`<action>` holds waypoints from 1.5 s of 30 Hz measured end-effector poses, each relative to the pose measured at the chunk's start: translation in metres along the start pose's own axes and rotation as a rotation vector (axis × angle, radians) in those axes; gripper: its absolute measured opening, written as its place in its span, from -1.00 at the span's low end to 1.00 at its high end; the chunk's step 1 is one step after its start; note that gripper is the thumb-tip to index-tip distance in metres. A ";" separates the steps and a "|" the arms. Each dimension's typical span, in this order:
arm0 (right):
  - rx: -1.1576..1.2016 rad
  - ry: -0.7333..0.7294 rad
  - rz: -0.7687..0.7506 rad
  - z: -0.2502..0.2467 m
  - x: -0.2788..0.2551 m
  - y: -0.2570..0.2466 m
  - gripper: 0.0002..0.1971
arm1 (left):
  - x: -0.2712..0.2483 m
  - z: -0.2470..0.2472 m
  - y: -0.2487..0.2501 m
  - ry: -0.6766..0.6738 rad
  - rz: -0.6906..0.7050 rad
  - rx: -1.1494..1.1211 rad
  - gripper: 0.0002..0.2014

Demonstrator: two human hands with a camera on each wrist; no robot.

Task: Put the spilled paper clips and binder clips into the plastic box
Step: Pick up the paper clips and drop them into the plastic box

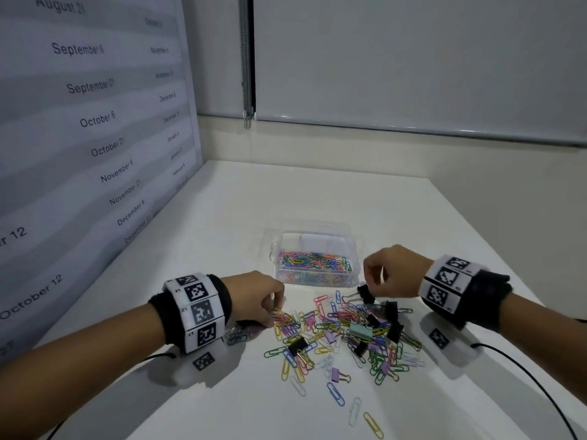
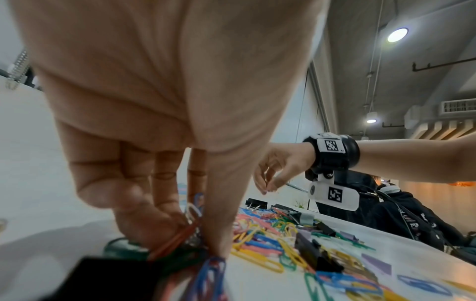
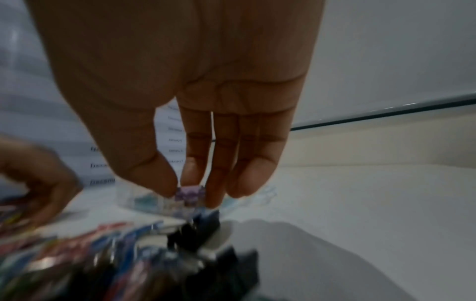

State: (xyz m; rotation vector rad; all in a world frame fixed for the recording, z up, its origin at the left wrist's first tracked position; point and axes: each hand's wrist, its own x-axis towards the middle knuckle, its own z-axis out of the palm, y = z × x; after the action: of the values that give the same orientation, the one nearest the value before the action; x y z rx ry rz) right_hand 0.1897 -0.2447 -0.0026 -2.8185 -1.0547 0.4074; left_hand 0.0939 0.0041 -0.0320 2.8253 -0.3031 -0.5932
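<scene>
— On the white table (image 1: 444, 217), where did things stand?
— Near the far middle sat the clear plastic box (image 1: 313, 274), open, with a layer of coloured paper clips already inside. Just in front of it lay the spilled heap of coloured paper clips (image 1: 333, 331), mixed with black binder clips (image 1: 392, 312), a mint-green binder clip (image 1: 361, 332) and a small lilac binder clip (image 1: 337, 375).
— And the left hand (image 1: 260, 293)?
— Down at the heap's left edge, fingers (image 2: 144, 213) and thumb curled together, pinching a bunch of paper clips against the table.
— The right hand (image 1: 394, 271)?
— Raised above the heap's right side, close to the box's near right corner. Its wrist view, though blurred, showed thumb and fingers (image 3: 216, 183) pinching a small lilac clip (image 3: 189, 193), with a black binder clip just beneath.
— Anything else?
— Marker-patterned wristbands (image 1: 198, 309) on both wrists, and a wall chart of printed dates (image 1: 95, 122) along the left.
</scene>
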 end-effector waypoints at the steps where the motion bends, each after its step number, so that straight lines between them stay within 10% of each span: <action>1: -0.024 -0.031 0.001 0.004 -0.002 0.003 -0.95 | 0.000 0.000 0.000 0.005 0.000 0.007 -0.71; 11: 0.042 0.006 -0.155 0.012 0.007 -0.031 -0.81 | 0.002 -0.010 -0.003 0.014 0.014 0.049 -0.78; 19: -0.011 -0.157 -0.281 0.024 0.028 -0.056 -0.34 | 0.021 -0.039 -0.008 0.181 0.035 -0.389 -0.94; 28: 0.102 -0.209 -0.306 0.023 0.029 -0.051 -0.59 | 0.062 -0.047 0.008 0.319 -0.008 -0.662 -0.82; 41: -0.090 -0.217 -0.326 0.026 0.020 -0.045 -0.45 | 0.024 -0.040 0.023 0.323 0.027 -0.330 -0.80; 45: -0.049 -0.195 -0.299 0.030 0.019 -0.046 -0.62 | 0.006 -0.023 0.027 0.104 0.031 -0.105 -0.67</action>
State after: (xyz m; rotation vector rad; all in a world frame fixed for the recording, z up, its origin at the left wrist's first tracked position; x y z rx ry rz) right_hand 0.1660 -0.1979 -0.0263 -2.6405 -1.5167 0.6394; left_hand 0.1046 -0.0183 -0.0059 2.7335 -0.2868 -0.4411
